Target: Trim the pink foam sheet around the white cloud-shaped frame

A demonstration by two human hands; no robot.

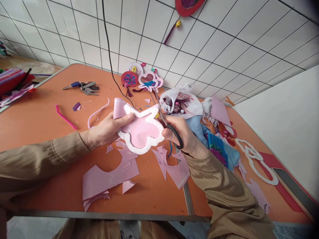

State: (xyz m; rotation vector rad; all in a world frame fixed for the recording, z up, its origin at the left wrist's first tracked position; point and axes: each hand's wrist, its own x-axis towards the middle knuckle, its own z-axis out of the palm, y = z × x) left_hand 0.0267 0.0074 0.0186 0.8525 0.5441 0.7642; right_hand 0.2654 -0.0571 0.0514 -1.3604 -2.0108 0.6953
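Observation:
A white, wavy-edged foam frame (141,149) is held up above the middle of the table, with a pink sheet (142,131) filling its opening and sticking out at the upper left. My left hand (106,128) grips the frame's left side, thumb on top. In my right hand (183,132) are black-handled scissors (178,138), blades pointing up and away at the frame's right edge. The right thumb and fingers are close to that edge; whether they press on it I cannot tell. Pink offcuts (112,181) lie on the table below.
On the orange table (59,172), keys (87,87) and fuzzy stems (66,117) lie left. Finished ornaments (148,80) lean at the tiled wall. A white plastic bag (191,104), a blue packet (219,149), white foam cutouts (261,166) and a phone-like dark slab (294,189) are right.

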